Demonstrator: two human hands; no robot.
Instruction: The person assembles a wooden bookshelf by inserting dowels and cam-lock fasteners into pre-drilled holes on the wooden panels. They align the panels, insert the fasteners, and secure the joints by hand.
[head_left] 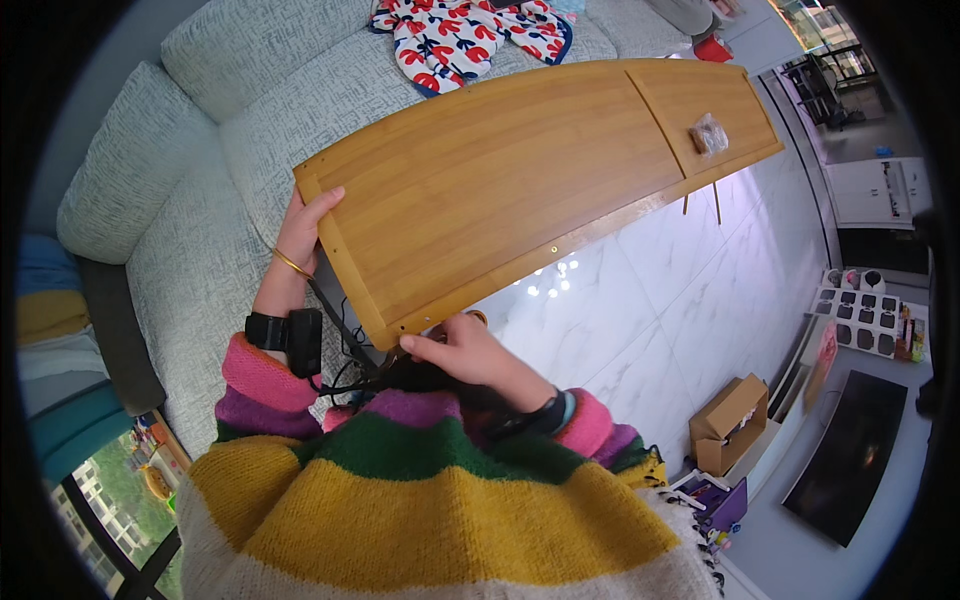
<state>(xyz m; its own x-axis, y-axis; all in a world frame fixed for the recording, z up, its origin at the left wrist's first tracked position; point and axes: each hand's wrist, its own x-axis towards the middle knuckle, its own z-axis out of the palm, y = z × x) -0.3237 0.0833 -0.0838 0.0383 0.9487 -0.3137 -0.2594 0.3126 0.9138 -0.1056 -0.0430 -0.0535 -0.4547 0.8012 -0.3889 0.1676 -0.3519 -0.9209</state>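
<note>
A long wooden panel (490, 180) with a raised rim and a crossbar near its far right end stretches away in front of me. My left hand (302, 228) grips its left end, thumb on top and fingers out of sight below. At the near left corner, my right hand (462, 345) holds the edge with its thumb on the rim; its other fingers are mostly hidden. Small holes show along the rim. Beyond the crossbar, a small clear plastic bag (709, 136) with something brownish inside lies on the panel.
A pale grey sofa (180, 170) runs along the left and far side, with a red-and-white patterned cloth (465, 40) on it. White marble-look tiles (640, 275) cover the floor at right. An opened cardboard box (728, 425) stands near a wall-mounted screen (845, 458).
</note>
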